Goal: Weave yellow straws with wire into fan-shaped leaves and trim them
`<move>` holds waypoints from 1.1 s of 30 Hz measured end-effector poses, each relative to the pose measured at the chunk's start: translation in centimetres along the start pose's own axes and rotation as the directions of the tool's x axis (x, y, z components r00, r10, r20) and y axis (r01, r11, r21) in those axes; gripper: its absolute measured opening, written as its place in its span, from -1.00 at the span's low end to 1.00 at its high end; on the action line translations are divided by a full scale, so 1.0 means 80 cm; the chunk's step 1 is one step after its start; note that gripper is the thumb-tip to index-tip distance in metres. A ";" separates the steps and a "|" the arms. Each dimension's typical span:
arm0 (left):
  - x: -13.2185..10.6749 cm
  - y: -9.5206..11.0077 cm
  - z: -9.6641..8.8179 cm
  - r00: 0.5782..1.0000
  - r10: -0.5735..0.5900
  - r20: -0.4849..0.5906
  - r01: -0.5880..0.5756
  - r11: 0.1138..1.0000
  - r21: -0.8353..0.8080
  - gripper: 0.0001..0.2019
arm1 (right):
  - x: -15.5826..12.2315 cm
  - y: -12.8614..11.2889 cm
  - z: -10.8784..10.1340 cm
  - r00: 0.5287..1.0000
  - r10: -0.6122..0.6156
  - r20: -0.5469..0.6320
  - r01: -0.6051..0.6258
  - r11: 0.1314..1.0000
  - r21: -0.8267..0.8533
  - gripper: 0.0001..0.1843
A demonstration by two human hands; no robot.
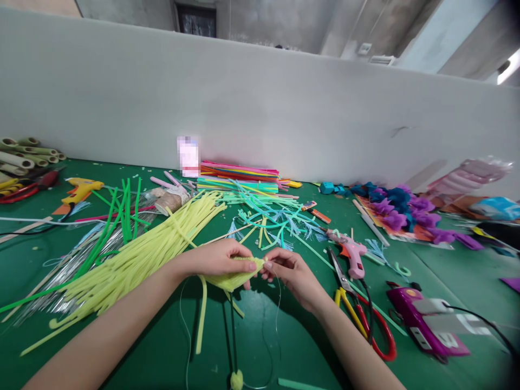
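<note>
My left hand [223, 259] is closed round a pale yellow piece made of fuzzy pipe cleaners [232, 280], thumb on top. At its pointed right end, my right hand [290, 271] pinches with thumb and forefinger. From those fingers hangs a thin clear thread [278, 309]; the exact pinch point is too small to make out. Below the piece, a dark thin stem [233, 336] runs down to a small yellow fuzzy ball [236, 380]. A large bundle of yellow pipe cleaners [138, 257] lies beside and under my left forearm.
On the green table [227, 357], scissors [345, 287], a pink glue gun [350, 252] and a purple power strip [426, 325] stand right. Purple and blue flowers [402, 208] lie beyond. Left are a yellow glue gun [83, 189] and silvery wires [73, 271]. A white partition [260, 114] closes the back.
</note>
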State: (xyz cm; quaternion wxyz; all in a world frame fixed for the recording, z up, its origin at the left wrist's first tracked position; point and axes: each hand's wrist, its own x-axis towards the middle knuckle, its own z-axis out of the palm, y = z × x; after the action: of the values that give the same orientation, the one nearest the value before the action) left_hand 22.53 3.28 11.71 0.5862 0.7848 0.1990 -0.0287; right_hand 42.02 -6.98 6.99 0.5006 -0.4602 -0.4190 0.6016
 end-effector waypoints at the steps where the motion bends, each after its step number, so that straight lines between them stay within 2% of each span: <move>1: 0.000 0.000 0.000 1.000 -0.006 -0.004 0.006 1.000 -0.002 -0.54 | 0.000 0.000 0.000 1.000 0.001 0.002 -0.001 1.000 0.010 -0.81; 8: 0.002 0.000 0.002 1.000 -0.017 0.010 0.018 0.999 -0.032 -0.55 | 0.000 0.002 0.000 1.000 -0.004 0.024 0.002 0.997 0.081 -0.83; 16: 0.002 0.000 0.002 0.999 -0.052 0.000 0.052 0.999 -0.010 -0.61 | -0.003 -0.003 -0.001 0.997 -0.014 0.080 0.008 0.997 0.073 -0.85; 21: 0.002 -0.001 0.003 0.998 -0.062 -0.018 0.063 0.998 0.021 -0.61 | -0.001 -0.004 0.005 1.000 0.004 0.023 -0.005 0.999 0.045 -0.81; 27: 0.002 -0.001 0.005 0.997 -0.056 -0.046 0.058 0.997 0.045 -0.61 | -0.002 -0.006 0.012 0.994 0.095 -0.049 -0.089 0.991 0.103 -0.76; 31: 0.002 -0.001 0.005 0.998 -0.034 -0.048 0.037 0.998 0.044 -0.64 | -0.006 -0.007 0.010 0.967 0.254 -0.003 -0.252 0.961 0.113 -0.70; 33: 0.002 0.000 0.005 0.999 -0.030 -0.045 0.032 0.998 0.047 -0.65 | -0.008 -0.007 0.010 0.957 0.290 0.014 -0.290 0.951 0.107 -0.68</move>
State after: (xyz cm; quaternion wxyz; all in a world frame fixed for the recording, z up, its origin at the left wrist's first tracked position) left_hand 22.76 2.94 11.53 0.5623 0.7959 0.2233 -0.0251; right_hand 41.39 -7.53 7.82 0.4313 -0.4896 -0.3134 0.6900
